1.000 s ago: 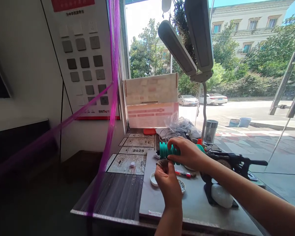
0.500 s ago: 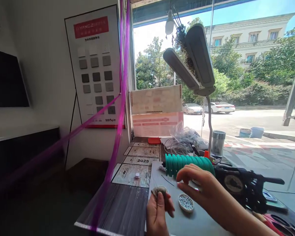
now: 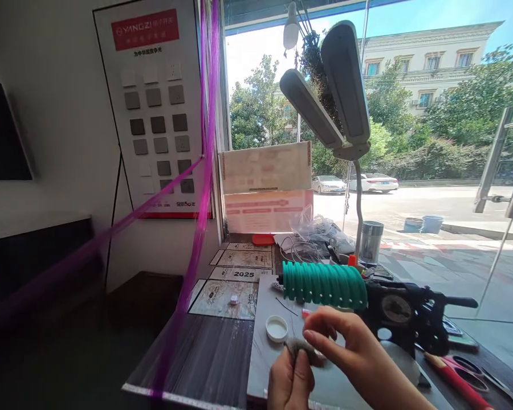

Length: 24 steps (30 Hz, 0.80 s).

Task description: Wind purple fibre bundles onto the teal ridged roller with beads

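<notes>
My left hand (image 3: 289, 380) is closed, thumb pressed on a small grey-brown piece (image 3: 298, 345) that looks soft; its kind is unclear. My right hand (image 3: 353, 348) is just to the right of it, thumb and index fingertips pinched together close to the piece. Whatever the pinch holds is too fine to make out. A shallow white round dish (image 3: 276, 328) lies beyond my left hand on the pale board (image 3: 263, 356). Another small dish is mostly covered by my hands. Behind my right hand is a green ribbed roller (image 3: 325, 285) with small white dots, mounted on a black device (image 3: 399, 310).
Red-handled scissors (image 3: 465, 373) and a red tool (image 3: 448, 370) lie at the right. A two-headed lamp (image 3: 346, 85) stands by the window. Purple ribbon (image 3: 196, 245) hangs across the left side. A small white block (image 3: 234, 299) rests on the mat.
Both hands have come closer together, the left moving right and the right slightly down. The white dish has come into view, while the bead dish is now mostly hidden. The view has shifted slightly.
</notes>
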Available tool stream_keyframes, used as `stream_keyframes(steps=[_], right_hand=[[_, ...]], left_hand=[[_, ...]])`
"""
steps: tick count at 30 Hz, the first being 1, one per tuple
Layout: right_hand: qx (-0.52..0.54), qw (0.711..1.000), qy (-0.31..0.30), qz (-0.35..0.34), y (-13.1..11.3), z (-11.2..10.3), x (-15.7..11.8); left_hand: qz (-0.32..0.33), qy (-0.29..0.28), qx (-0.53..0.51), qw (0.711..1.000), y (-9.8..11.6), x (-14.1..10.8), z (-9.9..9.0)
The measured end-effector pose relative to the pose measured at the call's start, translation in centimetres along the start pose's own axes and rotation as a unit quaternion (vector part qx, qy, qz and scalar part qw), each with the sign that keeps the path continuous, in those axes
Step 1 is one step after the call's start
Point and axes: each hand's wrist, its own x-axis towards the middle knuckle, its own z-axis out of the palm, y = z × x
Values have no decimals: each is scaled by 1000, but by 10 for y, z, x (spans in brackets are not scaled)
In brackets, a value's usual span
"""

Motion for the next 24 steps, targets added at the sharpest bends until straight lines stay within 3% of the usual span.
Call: stream_keyframes(steps=[2, 5, 7, 10, 12, 14, 20, 22, 24], right_hand=[[-85, 996, -2, -33, -3, -7, 0], [-215, 971, -77, -73, -11, -19, 2], [-292, 939, -141, -112, -17, -25, 5], [-402, 872, -219, -175, -22, -29, 13], [-458, 829, -249, -201, -24, -28, 17], [-481, 808, -261, -219, -25, -25, 20], [-532, 772, -264, -227, -29, -14, 17], [-521, 784, -250, -225, -30, -21, 21], [-485, 821, -215, -211, -29, -35, 32]], left_hand=[[-4, 2, 8, 1000, 8, 1, -2], [-15, -56, 20, 998, 20, 5, -8], [-18, -104, 61, 992, 26, 9, -12], [-16, -128, 151, 980, 30, 14, -17], [-32, -131, 178, 975, 32, 16, -17], [-39, -138, 173, 974, 33, 16, -16], [7, -118, 109, 987, 33, 17, -10], [4, -115, 74, 991, 32, 18, -6], [-2, -84, 37, 996, 32, 20, 2]])
